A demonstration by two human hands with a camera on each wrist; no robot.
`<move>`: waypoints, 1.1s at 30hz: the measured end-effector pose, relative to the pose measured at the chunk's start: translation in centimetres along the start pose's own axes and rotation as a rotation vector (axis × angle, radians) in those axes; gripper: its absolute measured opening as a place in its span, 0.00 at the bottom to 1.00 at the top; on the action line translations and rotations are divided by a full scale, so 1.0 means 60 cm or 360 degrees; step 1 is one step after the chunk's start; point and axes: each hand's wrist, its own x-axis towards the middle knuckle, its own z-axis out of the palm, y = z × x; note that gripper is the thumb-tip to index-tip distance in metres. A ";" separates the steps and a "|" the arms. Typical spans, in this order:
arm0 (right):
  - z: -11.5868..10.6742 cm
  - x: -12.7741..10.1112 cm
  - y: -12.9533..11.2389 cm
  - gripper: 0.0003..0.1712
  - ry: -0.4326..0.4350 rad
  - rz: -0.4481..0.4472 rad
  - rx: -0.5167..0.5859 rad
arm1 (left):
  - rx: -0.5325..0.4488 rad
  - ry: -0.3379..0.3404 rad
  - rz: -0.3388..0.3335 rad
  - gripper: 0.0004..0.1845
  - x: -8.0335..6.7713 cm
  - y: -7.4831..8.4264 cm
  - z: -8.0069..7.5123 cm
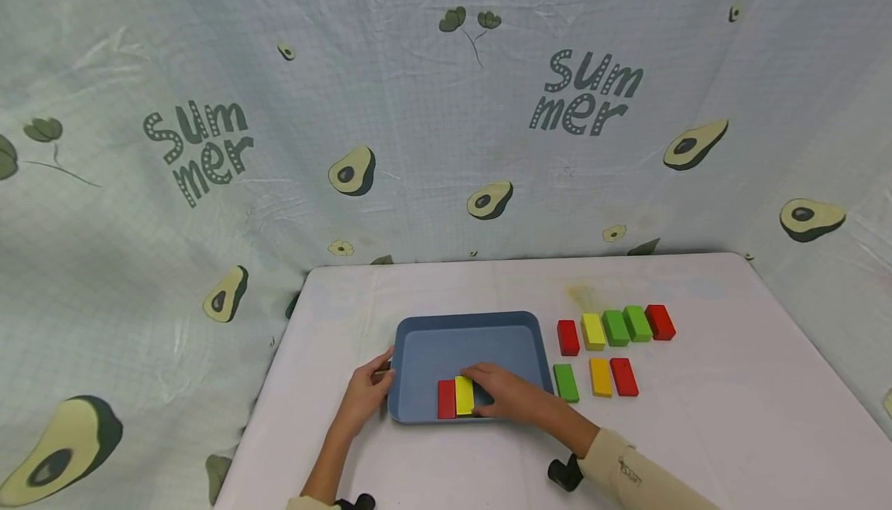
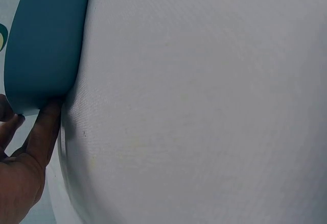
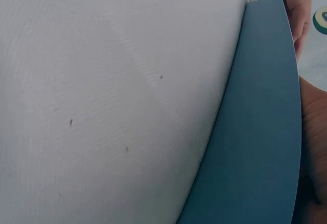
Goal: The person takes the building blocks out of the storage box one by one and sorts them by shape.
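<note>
A blue-grey tray [image 1: 446, 347] lies on the table. My left hand [image 1: 365, 394] holds its left rim; in the left wrist view the fingers of the left hand [image 2: 28, 173] are against the tray's outer wall [image 2: 46, 40]. Inside the tray, near its front edge, a red block [image 1: 447, 399] sits beside a yellow block [image 1: 464, 396]. My right hand [image 1: 509, 394] reaches over the front right of the tray and pinches the yellow block between thumb and fingers. The right wrist view shows mostly the tray's front wall [image 3: 250, 122], which hides the blocks.
Right of the tray stand two rows of blocks. The back row has a red block [image 1: 567, 337], a yellow one [image 1: 593, 331], two green ones and another red block [image 1: 660, 322]. In front are a green [image 1: 566, 383], an orange-yellow [image 1: 601, 377] and a red block [image 1: 623, 377].
</note>
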 end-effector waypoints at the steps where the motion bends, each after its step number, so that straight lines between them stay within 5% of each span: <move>1: 0.001 0.000 0.001 0.38 0.0004 -0.0002 0.0003 | 0.0001 0.0000 0.0000 0.24 0.000 0.000 0.000; 33: -0.016 -0.035 0.024 0.38 0.0073 0.0025 0.0013 | -0.0009 0.0000 0.0029 0.24 -0.001 -0.002 0.001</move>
